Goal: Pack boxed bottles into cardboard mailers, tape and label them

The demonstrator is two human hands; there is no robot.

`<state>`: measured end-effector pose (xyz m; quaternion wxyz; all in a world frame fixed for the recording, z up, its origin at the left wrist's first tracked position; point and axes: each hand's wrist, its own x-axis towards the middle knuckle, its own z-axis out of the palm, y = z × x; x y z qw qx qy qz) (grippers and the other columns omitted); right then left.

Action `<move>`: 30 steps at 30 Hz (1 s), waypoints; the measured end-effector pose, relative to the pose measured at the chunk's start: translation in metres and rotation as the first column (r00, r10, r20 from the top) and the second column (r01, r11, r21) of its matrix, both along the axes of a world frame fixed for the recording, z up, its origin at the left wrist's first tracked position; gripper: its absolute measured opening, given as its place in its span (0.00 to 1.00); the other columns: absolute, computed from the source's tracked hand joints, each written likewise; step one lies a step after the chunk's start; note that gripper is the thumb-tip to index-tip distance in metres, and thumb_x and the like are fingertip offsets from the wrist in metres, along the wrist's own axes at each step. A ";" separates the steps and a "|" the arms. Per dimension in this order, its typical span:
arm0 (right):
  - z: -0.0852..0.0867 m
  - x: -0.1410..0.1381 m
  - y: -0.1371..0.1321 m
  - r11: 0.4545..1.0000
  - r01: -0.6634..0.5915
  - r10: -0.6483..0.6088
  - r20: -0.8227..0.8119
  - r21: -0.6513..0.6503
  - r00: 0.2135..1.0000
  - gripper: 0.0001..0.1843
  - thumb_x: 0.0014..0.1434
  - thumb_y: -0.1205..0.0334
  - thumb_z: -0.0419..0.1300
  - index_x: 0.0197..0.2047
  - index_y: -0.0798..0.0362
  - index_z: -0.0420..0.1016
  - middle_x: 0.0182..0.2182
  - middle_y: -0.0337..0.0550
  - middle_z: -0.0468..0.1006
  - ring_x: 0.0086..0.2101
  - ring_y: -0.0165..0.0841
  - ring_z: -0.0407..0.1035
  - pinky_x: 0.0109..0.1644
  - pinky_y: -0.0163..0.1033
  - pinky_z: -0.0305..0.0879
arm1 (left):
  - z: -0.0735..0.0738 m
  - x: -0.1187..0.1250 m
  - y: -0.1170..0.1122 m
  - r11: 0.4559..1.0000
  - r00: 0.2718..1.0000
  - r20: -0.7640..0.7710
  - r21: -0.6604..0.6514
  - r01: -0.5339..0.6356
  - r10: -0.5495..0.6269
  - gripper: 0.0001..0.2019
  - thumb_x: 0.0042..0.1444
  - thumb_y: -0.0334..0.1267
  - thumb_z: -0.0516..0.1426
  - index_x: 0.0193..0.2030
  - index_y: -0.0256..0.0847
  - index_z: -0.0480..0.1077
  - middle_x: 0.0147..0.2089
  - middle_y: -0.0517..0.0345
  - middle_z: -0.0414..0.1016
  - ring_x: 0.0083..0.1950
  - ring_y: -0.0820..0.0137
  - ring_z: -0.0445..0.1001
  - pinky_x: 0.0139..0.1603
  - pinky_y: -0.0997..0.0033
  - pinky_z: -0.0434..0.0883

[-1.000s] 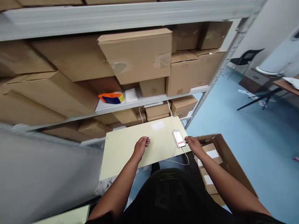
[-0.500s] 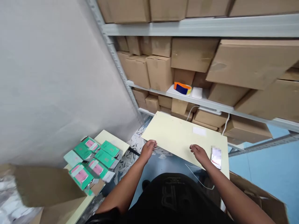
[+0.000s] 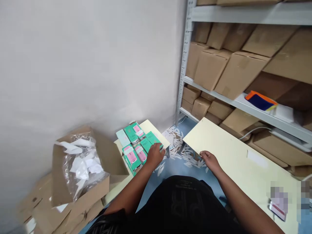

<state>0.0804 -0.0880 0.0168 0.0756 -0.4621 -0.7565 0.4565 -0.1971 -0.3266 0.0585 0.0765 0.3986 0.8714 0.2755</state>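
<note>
My left hand [image 3: 154, 155] reaches over the small cream table [image 3: 158, 136] on the left and rests on the green and pink boxes [image 3: 136, 144] lying there; its fingers curl over a green box. My right hand [image 3: 210, 160] lies on the near left corner of the larger cream table [image 3: 234, 156], fingers loosely bent and holding nothing. A phone [image 3: 276, 208] with a blurred screen lies on that table near my right forearm.
An open cardboard box [image 3: 80, 169] with a clear bag of white pieces stands at the left. White paper strips [image 3: 180, 146] litter the blue floor between the tables. A metal shelf rack [image 3: 243, 104] full of cardboard boxes holds an orange and blue object [image 3: 260, 100].
My view has swung left, from the shelf to the wall corner. My left hand left the big table and went to the green boxes; my right hand slid to the big table's left corner.
</note>
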 end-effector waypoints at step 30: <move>-0.025 -0.252 -0.038 0.521 -0.768 0.816 -0.046 -0.372 0.576 0.20 0.62 0.47 0.54 0.47 0.51 0.77 0.44 0.47 0.83 0.38 0.38 0.79 0.41 0.41 0.71 | 0.029 -0.013 -0.089 0.341 0.210 0.901 0.075 -0.937 0.379 0.33 0.51 0.52 0.62 0.63 0.45 0.66 0.45 0.54 0.82 0.40 0.62 0.81 0.35 0.68 0.74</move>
